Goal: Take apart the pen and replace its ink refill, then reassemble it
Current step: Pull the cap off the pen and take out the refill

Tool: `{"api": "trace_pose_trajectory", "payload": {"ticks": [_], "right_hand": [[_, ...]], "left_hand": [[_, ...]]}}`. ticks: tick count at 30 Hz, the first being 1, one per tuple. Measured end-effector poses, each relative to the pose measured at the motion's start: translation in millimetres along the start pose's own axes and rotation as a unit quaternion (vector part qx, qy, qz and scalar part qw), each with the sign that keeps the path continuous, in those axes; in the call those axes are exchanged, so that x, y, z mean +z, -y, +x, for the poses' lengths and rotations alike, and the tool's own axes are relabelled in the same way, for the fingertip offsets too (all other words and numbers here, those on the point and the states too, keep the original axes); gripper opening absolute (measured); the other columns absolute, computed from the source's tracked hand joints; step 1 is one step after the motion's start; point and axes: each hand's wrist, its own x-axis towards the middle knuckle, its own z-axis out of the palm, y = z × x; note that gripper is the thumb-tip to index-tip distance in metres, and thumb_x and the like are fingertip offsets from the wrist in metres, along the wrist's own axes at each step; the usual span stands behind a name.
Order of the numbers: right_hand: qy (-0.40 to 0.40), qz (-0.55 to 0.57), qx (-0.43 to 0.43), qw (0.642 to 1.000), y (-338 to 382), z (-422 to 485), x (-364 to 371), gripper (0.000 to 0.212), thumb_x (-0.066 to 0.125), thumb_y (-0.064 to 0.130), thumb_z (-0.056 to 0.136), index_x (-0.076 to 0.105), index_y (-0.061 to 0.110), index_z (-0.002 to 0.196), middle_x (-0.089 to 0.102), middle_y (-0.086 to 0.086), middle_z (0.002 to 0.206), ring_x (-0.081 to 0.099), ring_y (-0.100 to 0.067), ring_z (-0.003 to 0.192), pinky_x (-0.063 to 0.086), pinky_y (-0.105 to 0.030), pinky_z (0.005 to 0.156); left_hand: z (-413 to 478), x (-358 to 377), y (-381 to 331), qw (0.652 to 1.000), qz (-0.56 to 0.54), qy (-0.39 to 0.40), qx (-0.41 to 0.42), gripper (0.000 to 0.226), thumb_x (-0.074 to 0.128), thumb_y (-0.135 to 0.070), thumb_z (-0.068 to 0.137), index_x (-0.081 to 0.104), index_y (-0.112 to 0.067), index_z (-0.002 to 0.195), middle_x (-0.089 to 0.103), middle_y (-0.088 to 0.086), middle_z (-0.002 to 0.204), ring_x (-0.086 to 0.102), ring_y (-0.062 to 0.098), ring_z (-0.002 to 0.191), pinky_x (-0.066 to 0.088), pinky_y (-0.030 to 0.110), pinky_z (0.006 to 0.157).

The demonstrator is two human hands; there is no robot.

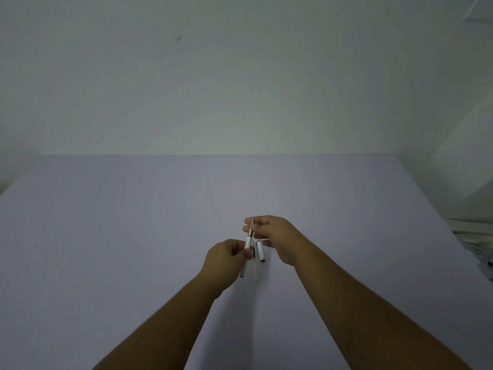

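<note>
My left hand (226, 259) grips the white pen barrel (246, 252), which slants up and away over the lilac table (120, 236). My right hand (272, 233) pinches the pen's thin grey front end (253, 223) between thumb and fingers, just above the barrel's metal collar. Whether that thin piece is the tip section or the refill I cannot tell. On the table under my hands lie a white cap (260, 251) with a dark end and a pale thin refill (255, 265), side by side.
A plain pale wall rises behind the table's far edge (240, 155). At the right edge of the view sits some white and grey clutter (477, 236), off the table.
</note>
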Motion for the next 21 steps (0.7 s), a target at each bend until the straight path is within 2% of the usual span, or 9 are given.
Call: {"api": "trace_pose_trajectory", "payload": {"ticks": [2,3,5,7,11,14,16,19,21], "right_hand": [[-0.021,-0.012,0.002,1.0,-2.4,0.9,0.0,0.019,0.072,0.034,0.077,0.067,0.025,0.093,0.068,0.001,0.105,0.058,-0.015,0.098,0.046,-0.03,0.086],[-0.035,-0.018,-0.003,0.999,-3.5,1.5,0.4,0.02,0.073,0.032,0.076,0.067,0.023,0.093,0.068,0.001,0.102,0.058,-0.016,0.098,0.046,-0.032,0.086],[-0.041,-0.013,-0.017,0.999,-3.4,2.0,-0.6,0.011,0.071,0.021,0.078,0.068,0.023,0.089,0.069,0.002,0.095,0.061,-0.017,0.097,0.047,-0.027,0.078],[-0.025,-0.004,-0.019,1.0,-1.5,1.3,-1.7,0.014,0.068,0.017,0.081,0.068,0.027,0.091,0.071,0.002,0.096,0.062,-0.016,0.096,0.046,-0.023,0.071],[-0.039,-0.022,-0.003,0.999,-1.5,1.3,0.2,0.027,0.074,0.033,0.075,0.066,0.023,0.098,0.067,0.001,0.101,0.059,-0.014,0.093,0.045,-0.027,0.078],[-0.049,-0.024,-0.016,0.998,-1.3,1.2,0.2,0.011,0.072,0.02,0.078,0.067,0.023,0.087,0.069,0.005,0.092,0.061,-0.016,0.095,0.045,-0.024,0.072],[-0.026,-0.013,-0.021,0.999,1.2,-0.5,-0.7,0.013,0.066,0.017,0.082,0.069,0.028,0.088,0.07,0.008,0.095,0.061,-0.015,0.099,0.044,-0.023,0.073],[-0.024,-0.018,-0.009,1.0,2.8,-3.4,0.0,0.013,0.069,0.036,0.079,0.066,0.031,0.091,0.067,0.01,0.096,0.059,-0.01,0.091,0.044,-0.024,0.071],[-0.048,-0.036,-0.013,0.998,2.8,-3.7,1.5,0.021,0.073,0.039,0.075,0.066,0.024,0.086,0.065,0.008,0.089,0.057,-0.01,0.083,0.043,-0.026,0.071]], "left_hand": [[0.3,1.1,0.3,1.0,-0.002,0.003,0.001,0.011,0.059,-0.023,0.086,0.069,-0.024,0.08,0.069,0.002,0.089,0.063,0.02,0.085,0.054,0.036,0.081],[0.1,2.1,0.2,1.0,0.001,0.004,0.002,0.011,0.059,-0.023,0.087,0.069,-0.024,0.082,0.069,0.002,0.089,0.063,0.02,0.085,0.054,0.036,0.081],[-0.2,3.6,-0.7,1.0,0.007,0.005,0.002,0.01,0.059,-0.022,0.086,0.069,-0.022,0.083,0.069,0.002,0.089,0.063,0.021,0.084,0.054,0.036,0.08],[-0.3,3.1,-0.8,1.0,0.003,0.002,0.002,0.011,0.059,-0.022,0.086,0.068,-0.024,0.081,0.068,0.002,0.087,0.062,0.021,0.084,0.054,0.036,0.08],[0.2,2.2,-1.1,1.0,0.003,0.0,0.003,0.012,0.058,-0.022,0.087,0.069,-0.02,0.086,0.069,0.003,0.09,0.062,0.022,0.086,0.053,0.036,0.082],[-0.4,3.9,-1.8,1.0,0.006,0.001,0.004,0.012,0.058,-0.022,0.088,0.07,-0.019,0.086,0.068,0.003,0.088,0.062,0.022,0.084,0.053,0.036,0.081],[-0.7,3.1,-1.5,1.0,-0.001,-0.002,0.003,0.011,0.059,-0.022,0.087,0.069,-0.02,0.083,0.068,0.002,0.087,0.062,0.021,0.083,0.053,0.036,0.081],[-0.1,2.0,-0.7,1.0,-0.008,-0.003,0.002,0.011,0.059,-0.023,0.087,0.069,-0.02,0.084,0.068,0.003,0.089,0.063,0.022,0.086,0.054,0.037,0.082],[-0.1,2.7,-0.7,1.0,-0.006,0.001,0.004,0.011,0.059,-0.022,0.087,0.069,-0.021,0.083,0.068,0.001,0.087,0.063,0.021,0.085,0.053,0.035,0.08]]}}
